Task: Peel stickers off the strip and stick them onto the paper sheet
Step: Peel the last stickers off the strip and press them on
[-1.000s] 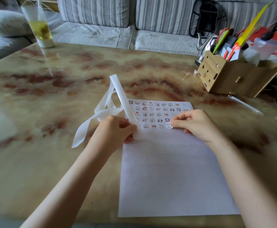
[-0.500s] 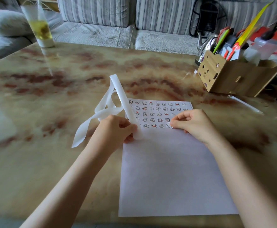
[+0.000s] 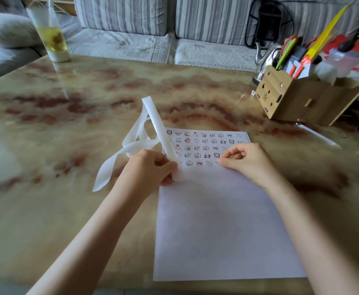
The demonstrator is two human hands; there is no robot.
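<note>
left hand (image 3: 146, 169) grip pinches strip (image 3: 155, 124) | right hand (image 3: 248, 160) fingertips press paper sheet (image 3: 216, 226)

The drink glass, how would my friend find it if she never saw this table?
Start at the big marble table and go to its far left corner, next to the striped sofa. There stands the tall glass, alone, far from the wooden box of pens on the right. It is the only see-through thing with yellow drink in it.

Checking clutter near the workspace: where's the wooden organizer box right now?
In the head view the wooden organizer box stands at the table's far right, beyond the paper sheet, stuffed with pens and scissors, a metal kettle right behind it.
</note>
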